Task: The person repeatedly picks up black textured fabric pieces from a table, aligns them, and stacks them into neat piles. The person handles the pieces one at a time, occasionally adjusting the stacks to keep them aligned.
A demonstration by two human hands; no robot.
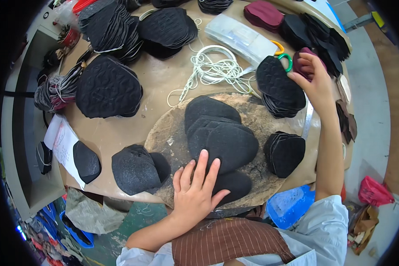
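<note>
From where I stand, the likeliest mishap is a slide: the black rounded pieces (232,144) lie loosely overlapped on the round wooden block (166,126), and a sideways push from the left hand (195,197) could fan them further. That hand rests palm down, fingers spread, fingertips touching the pieces' lower edge, gripping nothing. The right hand (318,82) is half curled beside the quilted black stack (279,86), thumb near a green ring handle (289,63), a maroon piece (303,62) behind its fingers; I can't tell whether it pinches anything. A careless sweep there might topple that stack or catch the tangled white cord (217,66) close by. The rounded pieces look matt and smooth, the stack's top puckered and stitched, the block rough, pale and scarred.
</note>
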